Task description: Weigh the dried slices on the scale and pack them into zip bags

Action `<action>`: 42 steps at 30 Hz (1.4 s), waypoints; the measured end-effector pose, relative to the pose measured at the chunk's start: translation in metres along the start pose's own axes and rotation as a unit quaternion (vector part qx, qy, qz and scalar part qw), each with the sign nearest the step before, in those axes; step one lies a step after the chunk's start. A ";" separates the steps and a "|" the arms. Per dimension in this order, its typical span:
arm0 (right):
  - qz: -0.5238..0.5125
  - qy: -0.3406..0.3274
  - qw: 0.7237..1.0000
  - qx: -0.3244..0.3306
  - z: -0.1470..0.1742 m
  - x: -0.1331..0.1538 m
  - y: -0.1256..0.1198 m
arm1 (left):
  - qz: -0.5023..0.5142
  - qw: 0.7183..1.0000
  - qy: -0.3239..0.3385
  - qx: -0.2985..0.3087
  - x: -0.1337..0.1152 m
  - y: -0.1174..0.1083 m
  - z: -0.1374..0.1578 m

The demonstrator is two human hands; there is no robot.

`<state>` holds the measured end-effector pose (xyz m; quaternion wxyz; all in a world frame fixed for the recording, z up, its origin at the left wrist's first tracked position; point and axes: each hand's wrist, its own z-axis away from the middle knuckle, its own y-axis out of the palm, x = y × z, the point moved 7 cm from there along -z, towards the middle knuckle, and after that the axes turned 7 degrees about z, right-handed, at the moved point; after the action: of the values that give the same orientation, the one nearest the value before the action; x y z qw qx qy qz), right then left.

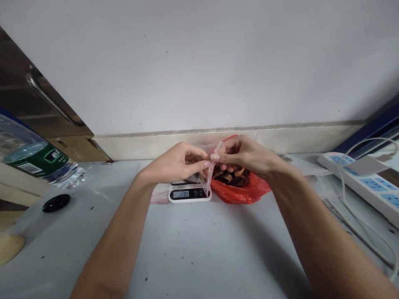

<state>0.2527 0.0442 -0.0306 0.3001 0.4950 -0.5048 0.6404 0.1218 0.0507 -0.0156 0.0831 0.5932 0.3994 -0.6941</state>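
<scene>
Both of my hands pinch a small clear plastic bag (210,176) in front of me. My left hand (182,162) grips its left side, fingers curled. Thumb and fingers of my right hand (241,154) hold the bag's upper edge. Below the bag sits a white digital scale (190,200), its display showing what looks like 0.8; its plate is mostly hidden by my left hand. An opened red plastic bag (240,193) rests just right of the scale, with brown dried pieces (232,177) inside it. Some clear plastic (159,195) lies left of the scale.
A large water bottle (40,155) with a green label stands at the left, near a black oval object (56,203). On the right lie a white power strip (368,182) and a looping white cable (343,187). A wall (199,66) rises behind the grey table (187,257).
</scene>
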 end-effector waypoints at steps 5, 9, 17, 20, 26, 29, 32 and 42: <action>0.019 0.018 0.999 0.019 0.001 0.001 0.003 | -0.019 0.999 -0.021 -0.045 0.003 -0.003 0.000; 0.075 0.053 0.996 0.007 0.004 -0.005 -0.006 | -0.019 0.995 -0.034 -0.094 0.005 -0.010 0.000; 0.219 -0.050 0.937 -0.266 0.016 0.033 -0.026 | -0.078 0.954 0.045 -0.287 -0.008 -0.028 0.008; 0.289 -0.022 0.942 -0.167 0.013 0.031 -0.006 | -0.106 0.945 0.112 -0.287 -0.021 -0.014 0.007; 0.261 -0.006 0.964 -0.055 0.020 0.016 -0.013 | -0.138 0.882 0.231 -0.388 -0.036 -0.023 0.021; 0.249 -0.026 0.965 -0.081 0.026 0.013 -0.033 | -0.040 0.896 0.143 -0.418 -0.011 -0.042 0.017; 0.256 -0.052 0.961 -0.091 0.032 0.011 -0.048 | 0.124 0.933 0.031 -0.337 0.019 -0.041 0.002; 0.214 -0.129 0.965 -0.073 0.045 0.015 -0.069 | 0.369 0.913 -0.023 -0.171 0.019 0.004 -0.022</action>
<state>0.3233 0.0212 0.0076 0.1235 0.4309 -0.6788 0.5816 0.1353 0.0698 -0.0340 0.4431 0.6586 0.2624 -0.5487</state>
